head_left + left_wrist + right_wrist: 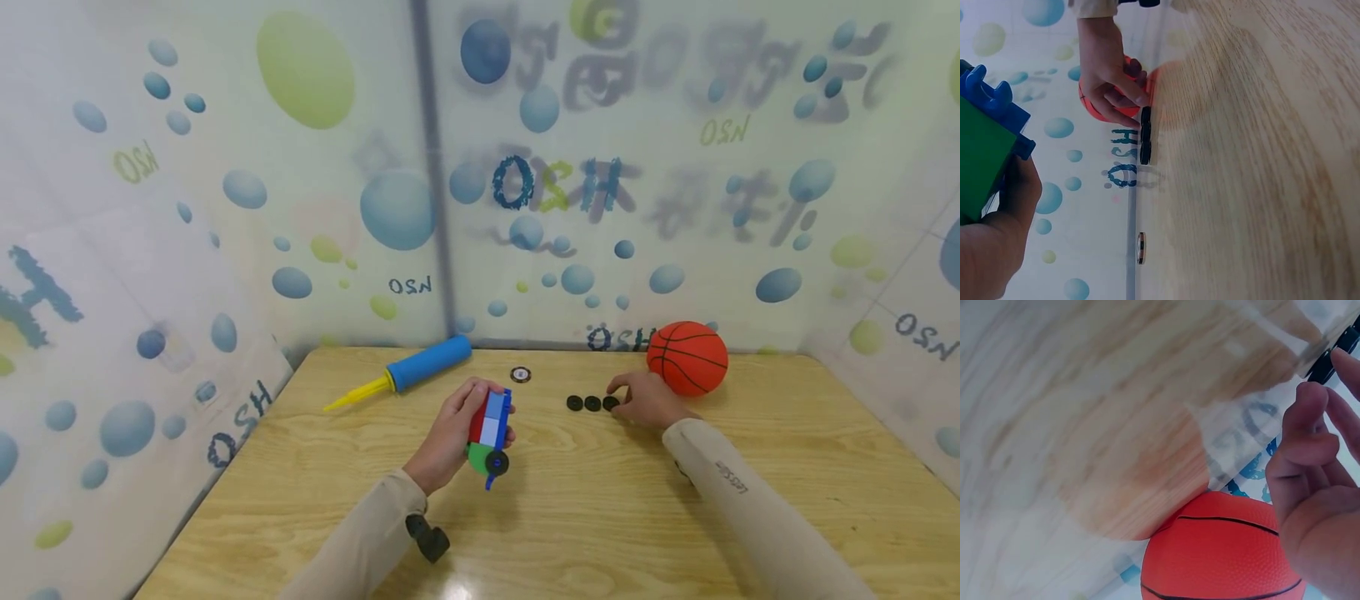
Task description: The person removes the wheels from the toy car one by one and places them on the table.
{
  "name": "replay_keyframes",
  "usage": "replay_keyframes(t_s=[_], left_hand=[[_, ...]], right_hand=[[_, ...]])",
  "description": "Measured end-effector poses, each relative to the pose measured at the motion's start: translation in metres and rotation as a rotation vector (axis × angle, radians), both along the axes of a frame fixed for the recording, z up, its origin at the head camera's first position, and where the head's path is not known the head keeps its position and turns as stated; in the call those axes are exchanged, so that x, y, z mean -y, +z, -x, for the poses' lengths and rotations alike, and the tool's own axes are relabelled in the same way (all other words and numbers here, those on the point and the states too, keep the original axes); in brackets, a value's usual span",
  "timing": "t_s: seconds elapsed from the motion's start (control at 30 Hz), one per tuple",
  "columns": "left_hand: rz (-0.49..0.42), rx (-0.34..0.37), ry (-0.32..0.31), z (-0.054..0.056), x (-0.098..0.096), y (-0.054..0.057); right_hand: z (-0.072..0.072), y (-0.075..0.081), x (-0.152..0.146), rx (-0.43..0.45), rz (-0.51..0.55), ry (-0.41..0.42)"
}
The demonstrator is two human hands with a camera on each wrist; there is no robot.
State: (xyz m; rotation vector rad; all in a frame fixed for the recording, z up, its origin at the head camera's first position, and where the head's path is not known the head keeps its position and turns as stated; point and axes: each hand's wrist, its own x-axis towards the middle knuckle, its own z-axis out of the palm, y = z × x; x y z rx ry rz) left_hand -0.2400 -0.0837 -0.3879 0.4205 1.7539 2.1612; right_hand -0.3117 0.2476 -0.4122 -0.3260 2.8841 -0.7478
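My left hand (452,435) grips a toy block car (492,418) with red, green, white and blue parts and a black wheel (497,462) on its side facing me. In the left wrist view, the car's green block (982,156) and blue end piece fill the left edge. Farther right, the thumb and index finger of my right hand (647,402) straddle the rightmost black wheel (611,403) at the table top. Two matching black wheels (583,403) lie in a row to its left. In the right wrist view, the fingertips (1312,394) are right at the wheel's edge.
Just behind my right hand sits a red basketball (687,358). A blue and yellow hand pump (429,364) lies at the back left. Between pump and wheels is a small round chip (521,375). Printed curtain walls (345,183) border the wooden table (360,467).
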Motion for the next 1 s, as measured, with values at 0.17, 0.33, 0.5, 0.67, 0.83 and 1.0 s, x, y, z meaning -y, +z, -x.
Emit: replay_keyframes(t_s=[0.17,0.33,0.5,0.67,0.83,1.0], left_hand=[[0.011,0.002,0.015,0.001,0.000,0.001],[0.007,0.012,0.037,0.001,-0.001,-0.001],[0.014,0.015,0.051,0.002,-0.002,-0.003],[0.005,0.004,0.055,0.003,-0.001,-0.003],[0.003,0.014,0.050,0.005,-0.001,-0.003],[0.000,0.035,0.065,0.007,-0.003,-0.002]], right_hand=[[-0.002,0.001,-0.004,-0.028,0.020,-0.008],[-0.006,0.001,-0.004,-0.067,0.059,0.011],[-0.013,0.006,0.000,-0.109,0.069,0.043],[-0.018,0.014,0.004,-0.097,0.109,0.112],[-0.023,0.018,0.008,-0.077,0.121,0.203],[-0.030,0.021,0.017,-0.097,0.172,0.274]])
